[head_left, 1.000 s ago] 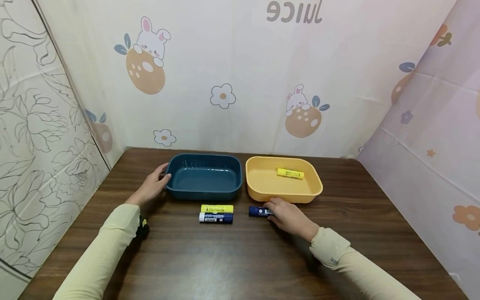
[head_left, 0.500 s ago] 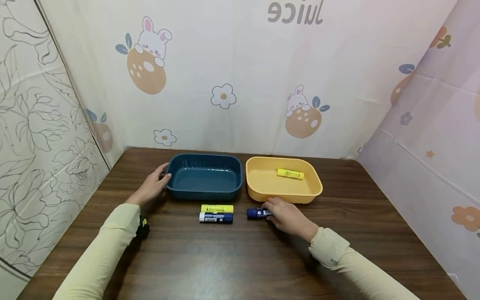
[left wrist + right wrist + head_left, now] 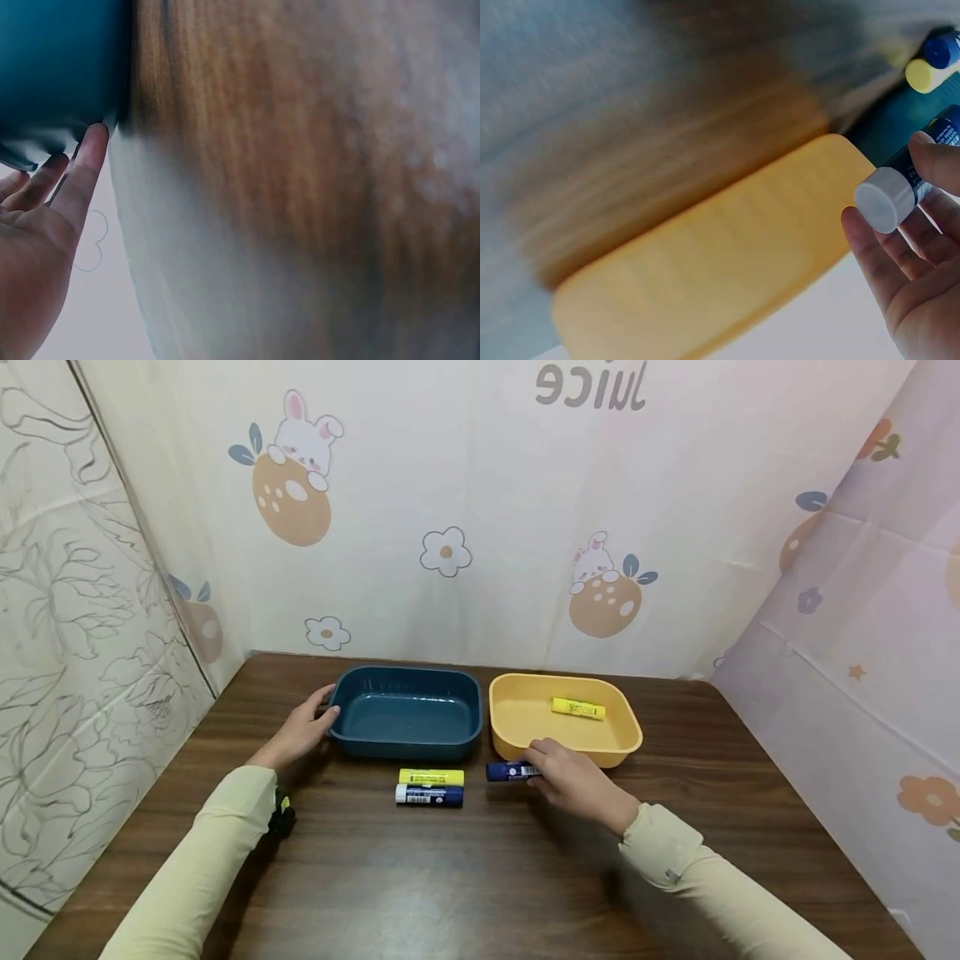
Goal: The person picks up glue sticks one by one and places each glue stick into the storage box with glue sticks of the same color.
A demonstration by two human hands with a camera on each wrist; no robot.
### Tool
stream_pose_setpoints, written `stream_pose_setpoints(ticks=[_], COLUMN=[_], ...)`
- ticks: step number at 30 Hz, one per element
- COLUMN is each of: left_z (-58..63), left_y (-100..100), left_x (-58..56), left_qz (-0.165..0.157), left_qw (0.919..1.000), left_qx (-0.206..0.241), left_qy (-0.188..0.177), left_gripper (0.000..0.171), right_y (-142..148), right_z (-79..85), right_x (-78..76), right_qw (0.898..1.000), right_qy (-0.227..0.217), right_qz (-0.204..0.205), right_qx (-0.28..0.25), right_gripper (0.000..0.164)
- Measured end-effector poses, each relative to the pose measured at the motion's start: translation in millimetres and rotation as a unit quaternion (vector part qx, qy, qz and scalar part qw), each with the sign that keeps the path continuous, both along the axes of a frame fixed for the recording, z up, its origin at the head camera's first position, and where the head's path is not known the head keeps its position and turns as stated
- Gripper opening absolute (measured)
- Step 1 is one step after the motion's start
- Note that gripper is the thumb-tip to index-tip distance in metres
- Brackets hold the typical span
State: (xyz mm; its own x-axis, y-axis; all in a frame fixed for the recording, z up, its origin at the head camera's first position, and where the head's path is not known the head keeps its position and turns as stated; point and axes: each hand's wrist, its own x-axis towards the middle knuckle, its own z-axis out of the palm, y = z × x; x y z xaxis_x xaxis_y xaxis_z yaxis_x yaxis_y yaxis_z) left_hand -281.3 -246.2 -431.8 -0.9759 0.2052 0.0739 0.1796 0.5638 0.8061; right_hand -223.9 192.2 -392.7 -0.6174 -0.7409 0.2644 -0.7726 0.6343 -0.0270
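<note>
In the head view my right hand (image 3: 573, 779) pinches a dark blue glue stick (image 3: 508, 772) just in front of the yellow tray (image 3: 517, 746). The right wrist view shows its white cap (image 3: 885, 199), with thumb and fingers on the barrel. My left hand (image 3: 302, 729) touches the left side of the dark teal tray (image 3: 405, 749). Its fingers (image 3: 88, 161) look fairly straight against the tray wall in the left wrist view. On the table before the teal tray lie a yellow glue stick (image 3: 432, 777) and a blue one with a white cap (image 3: 429, 795), side by side.
Another yellow glue stick (image 3: 578, 708) lies inside the yellow tray. Both trays stand side by side at the back of the brown wooden table (image 3: 420, 877). Patterned curtains (image 3: 450, 485) hang behind and at the sides. A small black object (image 3: 282, 817) sits at the left wrist.
My right hand has lifted the blue glue stick off the table and shifted it slightly left and toward the trays. The left hand stays at the teal tray.
</note>
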Motion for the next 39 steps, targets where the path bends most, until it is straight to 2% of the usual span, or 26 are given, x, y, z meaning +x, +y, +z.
stream_pose_setpoints(ticks=[7, 17, 25, 31, 39], left_z=[-1.4, -2.5, -2.3, -1.3, -0.8], left_y=[-8.3, -6.4, -3.8, -1.1, 1.6], left_x=[7.1, 5.5, 4.8, 4.5, 2.5], left_qz=[0.008, 0.003, 0.001, -0.003, -0.006], left_qw=[0.9999, 1.0, 1.0, 0.9999, 0.9999], left_qx=[-0.013, -0.008, -0.006, -0.007, -0.002], left_qy=[0.0, 0.004, 0.005, 0.008, 0.015], left_gripper=[0.057, 0.056, 0.056, 0.057, 0.057], right_y=[-15.8, -35.5, -54.5, -66.7, -81.3], right_z=[17.4, 36.2, 42.8, 45.5, 47.2], right_x=[-7.4, -17.3, -25.8, -33.6, -42.9], right_qw=[1.0, 1.0, 1.0, 1.0, 0.999], right_qy=[-0.012, 0.006, -0.021, -0.023, -0.041], right_qz=[0.008, 0.012, 0.009, 0.01, -0.009], right_qx=[0.006, 0.007, 0.001, 0.009, 0.024], right_gripper=[0.029, 0.021, 0.027, 0.027, 0.027])
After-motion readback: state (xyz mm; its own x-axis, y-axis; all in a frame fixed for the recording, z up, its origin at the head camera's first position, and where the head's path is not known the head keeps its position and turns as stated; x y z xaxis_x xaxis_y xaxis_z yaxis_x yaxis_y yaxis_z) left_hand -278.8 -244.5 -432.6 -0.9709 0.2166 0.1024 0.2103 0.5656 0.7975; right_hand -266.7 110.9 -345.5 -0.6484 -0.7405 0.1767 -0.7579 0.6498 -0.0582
